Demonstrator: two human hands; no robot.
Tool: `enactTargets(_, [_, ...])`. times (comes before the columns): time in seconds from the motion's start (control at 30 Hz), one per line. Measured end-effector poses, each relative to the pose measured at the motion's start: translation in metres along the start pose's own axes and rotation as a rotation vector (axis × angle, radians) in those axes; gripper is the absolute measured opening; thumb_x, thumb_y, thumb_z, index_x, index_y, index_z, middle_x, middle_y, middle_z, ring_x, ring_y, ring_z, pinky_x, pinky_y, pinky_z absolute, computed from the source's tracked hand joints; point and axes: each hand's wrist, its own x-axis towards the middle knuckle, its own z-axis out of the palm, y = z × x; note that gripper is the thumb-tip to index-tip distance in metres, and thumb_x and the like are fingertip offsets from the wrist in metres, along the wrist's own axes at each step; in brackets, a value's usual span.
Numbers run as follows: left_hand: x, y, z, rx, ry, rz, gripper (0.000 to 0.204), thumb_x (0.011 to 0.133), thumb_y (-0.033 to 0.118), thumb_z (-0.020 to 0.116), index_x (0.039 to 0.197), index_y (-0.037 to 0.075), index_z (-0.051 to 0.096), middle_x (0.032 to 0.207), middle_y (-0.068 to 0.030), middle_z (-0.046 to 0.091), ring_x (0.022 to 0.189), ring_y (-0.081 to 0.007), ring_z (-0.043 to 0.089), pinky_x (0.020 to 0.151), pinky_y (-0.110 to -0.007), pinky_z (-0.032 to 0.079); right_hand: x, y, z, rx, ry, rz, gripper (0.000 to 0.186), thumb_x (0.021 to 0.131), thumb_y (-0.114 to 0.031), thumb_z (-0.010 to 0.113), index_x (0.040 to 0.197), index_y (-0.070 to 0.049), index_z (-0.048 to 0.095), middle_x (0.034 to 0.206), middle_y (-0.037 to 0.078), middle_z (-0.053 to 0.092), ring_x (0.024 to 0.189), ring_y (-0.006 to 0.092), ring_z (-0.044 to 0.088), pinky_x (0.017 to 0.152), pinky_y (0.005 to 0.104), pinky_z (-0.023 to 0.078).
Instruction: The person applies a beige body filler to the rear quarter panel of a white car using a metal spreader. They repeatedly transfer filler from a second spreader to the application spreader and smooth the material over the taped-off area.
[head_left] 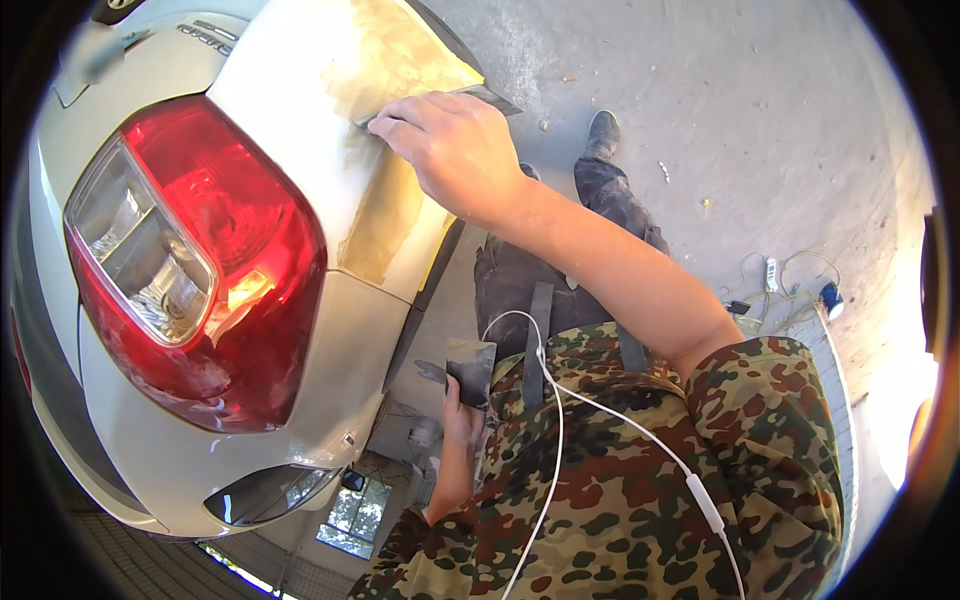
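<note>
My right hand (450, 145) presses down on the rear side panel (290, 70) of a pale car. Its fingers are closed on a thin dark spreader (365, 124), mostly hidden under them. Around it the panel carries tan and yellowish smears of filler (385, 215), bordered along the outer edge by yellow tape (455, 62). Lower down, beside my body, my left hand (458, 415) grips a grey square plate (470, 372), its thumb lying on the face. A dark pointed piece (430, 371) juts out next to the plate; its kind is unclear.
A large red and clear tail light (225, 200) sits left of the panel. White cable (620, 432) hangs across my camouflage shirt. On the concrete floor (750, 100) at right lie a power strip (771, 275), cords and a blue item (831, 298).
</note>
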Motion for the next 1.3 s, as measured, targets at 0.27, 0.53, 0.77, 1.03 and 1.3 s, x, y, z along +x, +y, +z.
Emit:
enactTargets(0.27, [-0.022,0.013,0.022,-0.024,-0.047,-0.032,0.051,0.115,0.036,0.045,0.153,0.003,0.047,0.152,-0.0117,0.057,0.139,-0.0277,0.055,0.119,-0.046,0.041,-0.019,-0.02,-0.014,0.106,-0.005,-0.001,0.021,0.082,-0.011,0.069,0.101,-0.007,0.076,0.097,0.006,0.075,0.085,0.0249,0.072,0.074,0.0382,0.057])
enactTargets(0.53, [-0.019,0.007,-0.003,0.084,0.102,-0.102,0.048,0.113,0.036,0.054,0.146,0.003,0.052,0.141,-0.0113,0.063,0.129,-0.0265,0.062,0.111,-0.045,0.048,-0.028,0.052,-0.031,0.068,0.005,0.508,0.02,0.094,-0.006,0.068,0.111,-0.009,0.079,0.107,0.009,0.078,0.092,0.0302,0.074,0.08,0.0359,0.058])
enactTargets(0.77, [-0.024,-0.015,-0.016,0.03,0.191,-0.122,0.047,0.114,0.037,0.047,0.147,0.005,0.053,0.144,-0.0098,0.063,0.132,-0.0269,0.06,0.114,-0.044,0.046,-0.026,0.05,0.004,0.253,-0.036,0.697,0.023,0.099,-0.008,0.064,0.116,-0.008,0.079,0.109,0.013,0.077,0.092,0.0311,0.074,0.08,0.0349,0.057])
enactTargets(1.03, [-0.031,-0.013,-0.03,-0.104,0.126,-0.182,0.05,0.115,0.04,0.045,0.152,0.006,0.048,0.15,-0.0107,0.06,0.138,-0.0289,0.057,0.119,-0.049,0.041,-0.037,0.004,0.009,0.205,0.173,0.442,0.028,0.085,0.001,0.068,0.109,-0.01,0.079,0.109,0.005,0.077,0.094,0.0271,0.072,0.078,0.0387,0.059])
enactTargets(1.3, [-0.036,0.0,-0.024,0.018,0.073,-0.221,0.05,0.115,0.039,0.045,0.153,0.007,0.047,0.151,-0.0102,0.058,0.139,-0.029,0.056,0.118,-0.048,0.041,-0.036,0.043,0.008,0.218,0.105,0.645,0.022,0.096,-0.004,0.066,0.114,-0.006,0.078,0.108,0.013,0.077,0.092,0.0327,0.074,0.082,0.0378,0.059])
